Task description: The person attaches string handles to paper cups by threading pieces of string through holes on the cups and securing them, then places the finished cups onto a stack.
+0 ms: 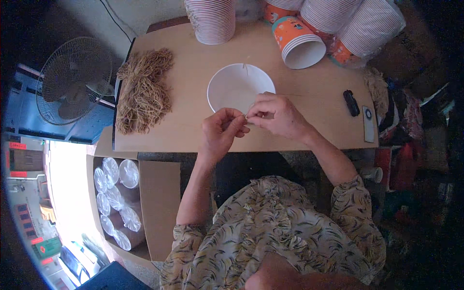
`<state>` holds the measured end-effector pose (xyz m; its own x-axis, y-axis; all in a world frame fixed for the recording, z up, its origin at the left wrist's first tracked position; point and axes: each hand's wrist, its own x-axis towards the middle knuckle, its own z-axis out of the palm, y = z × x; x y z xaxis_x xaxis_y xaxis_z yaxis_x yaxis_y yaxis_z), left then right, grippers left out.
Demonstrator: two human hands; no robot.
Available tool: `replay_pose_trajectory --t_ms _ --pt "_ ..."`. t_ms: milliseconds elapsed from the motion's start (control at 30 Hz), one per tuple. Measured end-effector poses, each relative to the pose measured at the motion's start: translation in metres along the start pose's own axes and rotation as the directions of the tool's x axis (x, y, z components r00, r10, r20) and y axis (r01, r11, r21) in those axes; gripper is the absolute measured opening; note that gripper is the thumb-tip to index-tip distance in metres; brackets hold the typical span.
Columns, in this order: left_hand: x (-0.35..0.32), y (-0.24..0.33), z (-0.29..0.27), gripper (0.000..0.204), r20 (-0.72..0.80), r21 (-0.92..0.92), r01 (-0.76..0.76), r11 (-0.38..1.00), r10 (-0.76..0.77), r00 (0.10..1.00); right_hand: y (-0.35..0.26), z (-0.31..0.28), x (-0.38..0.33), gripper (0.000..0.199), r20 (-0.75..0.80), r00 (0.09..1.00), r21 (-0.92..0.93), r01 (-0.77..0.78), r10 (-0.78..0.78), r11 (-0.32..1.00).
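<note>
At the near rim of the white paper bowl (240, 88), the left hand (218, 133) and right hand (278, 115) pinch a thin string (245, 116) (barely visible), which is best kept taut and close to the rim.

Clear plastic sleeves wrap 2 stacks of paper cups (372, 24) at the table's (193, 72) far right corner. Below its near left corner, an open cardboard box (159, 203) holds plastic-wrapped stacks (116, 193).

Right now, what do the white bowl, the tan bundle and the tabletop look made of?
White bowl: likely paper, matte, thin rim like the stacked cups behind it. Tan bundle: thin fibrous strings, probably paper or plant twine; too small to tell. Tabletop: flat brown board, matte, looks like cardboard or fibreboard.
</note>
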<state>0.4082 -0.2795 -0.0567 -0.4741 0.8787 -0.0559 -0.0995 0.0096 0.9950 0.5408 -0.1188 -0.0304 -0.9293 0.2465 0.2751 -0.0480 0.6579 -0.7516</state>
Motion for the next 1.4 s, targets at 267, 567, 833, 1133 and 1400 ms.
replay_pose_trajectory --t_ms 267,567,833,1133,1400 --pt "-0.002 -0.004 0.012 0.013 -0.113 -0.033 -0.004 0.999 0.001 0.994 -0.002 0.008 -0.004 0.006 -0.002 0.99 0.122 -0.139 0.14 0.983" --pt "-0.003 -0.012 0.016 0.017 -0.132 -0.08 -0.073 0.994 0.062 0.989 -0.004 0.002 0.005 0.005 0.09 0.923 0.237 -0.385 0.375 0.892" --pt "-0.003 -0.012 0.015 0.013 -0.135 -0.128 -0.057 0.99 0.039 0.99 -0.006 0.001 0.007 0.008 0.082 0.922 0.222 -0.388 0.38 0.894" --pt "0.0 -0.013 0.012 0.009 -0.084 -0.128 -0.044 0.991 0.033 0.996 -0.003 -0.005 0.011 0.017 -0.004 0.907 0.424 -0.38 0.422 0.822" --pt "0.002 -0.014 0.009 0.01 -0.056 -0.022 -0.087 0.996 0.086 0.995 0.007 -0.007 0.016 0.009 0.281 0.882 0.281 -0.453 0.379 0.846"
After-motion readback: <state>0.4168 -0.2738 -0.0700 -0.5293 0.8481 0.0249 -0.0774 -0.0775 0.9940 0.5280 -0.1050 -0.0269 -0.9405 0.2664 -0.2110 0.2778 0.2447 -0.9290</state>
